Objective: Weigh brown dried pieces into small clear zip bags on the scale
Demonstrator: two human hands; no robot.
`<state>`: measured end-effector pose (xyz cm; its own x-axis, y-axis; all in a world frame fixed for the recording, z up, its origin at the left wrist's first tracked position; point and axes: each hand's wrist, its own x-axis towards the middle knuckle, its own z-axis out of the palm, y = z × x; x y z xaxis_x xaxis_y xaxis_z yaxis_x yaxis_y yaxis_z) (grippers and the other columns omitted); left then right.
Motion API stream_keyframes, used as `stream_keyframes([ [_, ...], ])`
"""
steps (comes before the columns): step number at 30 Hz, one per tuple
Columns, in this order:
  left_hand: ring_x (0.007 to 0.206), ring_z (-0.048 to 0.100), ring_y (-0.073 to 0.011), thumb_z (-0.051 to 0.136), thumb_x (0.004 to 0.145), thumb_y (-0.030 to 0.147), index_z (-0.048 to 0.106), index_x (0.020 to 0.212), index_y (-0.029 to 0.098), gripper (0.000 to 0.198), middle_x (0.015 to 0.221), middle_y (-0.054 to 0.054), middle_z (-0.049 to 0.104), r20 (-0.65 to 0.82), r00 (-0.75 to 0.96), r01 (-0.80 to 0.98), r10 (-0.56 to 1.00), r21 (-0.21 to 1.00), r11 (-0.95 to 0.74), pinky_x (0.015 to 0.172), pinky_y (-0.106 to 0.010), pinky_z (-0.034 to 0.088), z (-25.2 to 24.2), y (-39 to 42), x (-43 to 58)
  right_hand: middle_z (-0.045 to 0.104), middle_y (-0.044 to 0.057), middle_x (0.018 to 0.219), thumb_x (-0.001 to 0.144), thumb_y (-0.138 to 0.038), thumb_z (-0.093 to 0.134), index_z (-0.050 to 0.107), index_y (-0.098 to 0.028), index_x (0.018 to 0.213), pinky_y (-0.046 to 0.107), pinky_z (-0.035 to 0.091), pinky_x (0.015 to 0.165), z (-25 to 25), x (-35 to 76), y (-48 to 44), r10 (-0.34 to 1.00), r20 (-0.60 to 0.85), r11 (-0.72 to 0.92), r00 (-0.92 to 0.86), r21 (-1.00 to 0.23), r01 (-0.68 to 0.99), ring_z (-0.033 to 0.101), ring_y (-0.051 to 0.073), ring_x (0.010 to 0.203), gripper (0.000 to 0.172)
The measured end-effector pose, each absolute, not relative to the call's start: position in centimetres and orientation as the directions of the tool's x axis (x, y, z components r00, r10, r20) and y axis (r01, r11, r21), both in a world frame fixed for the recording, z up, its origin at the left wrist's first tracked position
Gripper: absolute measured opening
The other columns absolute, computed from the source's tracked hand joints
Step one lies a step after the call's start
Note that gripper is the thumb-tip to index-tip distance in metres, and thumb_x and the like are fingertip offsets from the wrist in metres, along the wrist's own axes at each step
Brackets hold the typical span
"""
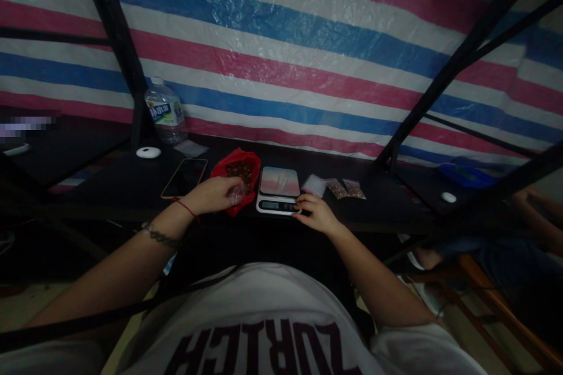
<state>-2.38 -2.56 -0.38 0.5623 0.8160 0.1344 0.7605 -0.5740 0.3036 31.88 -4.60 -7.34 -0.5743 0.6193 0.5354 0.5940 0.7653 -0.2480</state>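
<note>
My left hand (pixel 216 193) is closed at the near edge of a red plastic bag (pixel 253 167). Between its fingers is a small clear plastic item (pixel 236 194) whose exact kind I cannot make out. Brown dried bits (pixel 241 171) fill the opened bag. Right of it stands a small digital scale (pixel 280 183) with a reflective plate and a lit display. My right hand (pixel 315 214) has its fingers stretched out, with the tips on the scale's front right corner by the buttons. A stack of clear little bags (pixel 314 185) lies just beyond that hand.
Two filled sachets (pixel 352 188) lie to the right. A phone (pixel 185 178), a white oval case (pixel 148 153) and a large clear bottle (pixel 165 111) stand or lie left. Dark metal posts frame the black table; a striped sheet hangs behind. Another person's arm (pixel 539 217) shows at far right.
</note>
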Motion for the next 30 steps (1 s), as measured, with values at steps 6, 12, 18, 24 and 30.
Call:
stream_keyframes([
  [6, 0.076, 0.062, -0.0175, 0.049, 0.081, 0.039, 0.061, 0.094, 0.022, 0.024, 0.086, -0.003, 0.069, 0.113, 0.557, 0.766, 0.823, 0.313, -0.561, 0.061, -0.023, 0.042, -0.13, -2.79, -2.27, 0.066, 0.009, 0.103, 0.084, -0.035, 0.062, 0.070, -0.020, 0.094, 0.032, 0.052, 0.082, -7.08, 31.77, -4.71, 0.623, 0.519, 0.758, -0.586, -0.215, 0.616, 0.064, 0.018, 0.093, 0.020],
  [12, 0.074, 0.062, -0.0181, 0.050, 0.080, 0.041, 0.061, 0.092, 0.022, 0.025, 0.084, -0.004, 0.068, 0.126, 0.545, 0.772, 0.829, 0.309, -0.555, 0.061, -0.024, 0.042, -0.40, -2.65, -2.31, 0.066, 0.008, 0.102, 0.084, -0.035, 0.063, 0.069, -0.020, 0.094, 0.033, 0.052, 0.084, -7.17, 31.74, -4.65, 0.615, 0.532, 0.762, -0.582, -0.212, 0.612, 0.064, 0.018, 0.094, 0.019],
  [18, 0.074, 0.062, -0.0177, 0.047, 0.082, 0.040, 0.059, 0.091, 0.022, 0.024, 0.084, -0.003, 0.068, 0.139, 0.569, 0.753, 0.811, 0.310, -0.581, 0.062, -0.023, 0.042, -0.17, -2.74, -2.36, 0.066, 0.009, 0.104, 0.083, -0.036, 0.063, 0.066, -0.020, 0.101, 0.033, 0.051, 0.086, -7.58, 31.89, -4.79, 0.646, 0.524, 0.735, -0.555, -0.229, 0.639, 0.064, 0.018, 0.096, 0.024],
  [24, 0.074, 0.062, -0.0179, 0.048, 0.082, 0.039, 0.060, 0.091, 0.022, 0.023, 0.084, -0.004, 0.068, 0.131, 0.554, 0.762, 0.823, 0.318, -0.564, 0.061, -0.023, 0.042, -0.11, -2.75, -2.32, 0.067, 0.009, 0.104, 0.081, -0.037, 0.064, 0.066, -0.020, 0.101, 0.035, 0.050, 0.089, -7.80, 31.88, -4.82, 0.658, 0.524, 0.722, -0.540, -0.238, 0.650, 0.063, 0.020, 0.099, 0.026],
  [30, 0.074, 0.062, -0.0177, 0.049, 0.080, 0.039, 0.060, 0.091, 0.021, 0.023, 0.084, -0.004, 0.067, 0.128, 0.544, 0.765, 0.829, 0.330, -0.553, 0.061, -0.023, 0.042, 0.04, -2.79, -2.47, 0.068, 0.008, 0.104, 0.081, -0.036, 0.064, 0.066, -0.020, 0.101, 0.036, 0.049, 0.091, -7.75, 31.90, -4.74, 0.648, 0.544, 0.728, -0.533, -0.239, 0.642, 0.063, 0.020, 0.099, 0.025],
])
